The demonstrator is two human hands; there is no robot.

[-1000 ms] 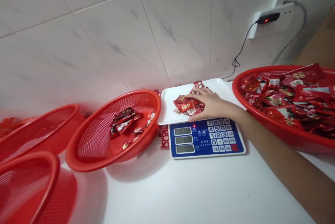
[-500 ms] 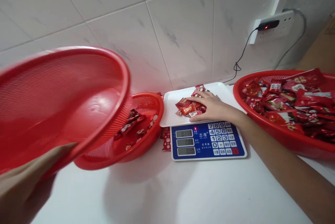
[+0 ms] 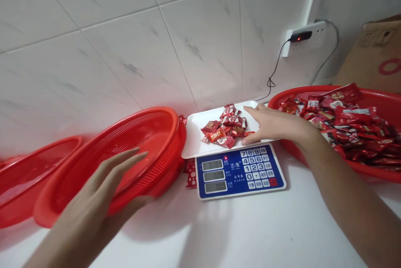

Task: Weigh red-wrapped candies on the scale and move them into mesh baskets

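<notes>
A heap of red-wrapped candies (image 3: 223,131) lies on the white tray (image 3: 194,144) of a blue digital scale (image 3: 241,184). My right hand (image 3: 266,123) is open at the tray's right side, thumb and fingers spread beside the heap. In front of a red mesh basket (image 3: 169,123) my left hand (image 3: 106,192) is open, fingers stretched out and holding nothing. That basket sits tilted on top of another red basket, whose contents it hides.
A large red basket (image 3: 300,90) full of packaged candies stands at the right. Another red basket (image 3: 19,209) is at the far left. Patterned red packets (image 3: 191,178) lie beside the scale. A cardboard box (image 3: 372,57) and a wall socket (image 3: 318,36) are behind.
The basket my left hand held up is now down on the candy basket, and that hand has let go. My right hand has drawn back rightward from the candies on the tray.
</notes>
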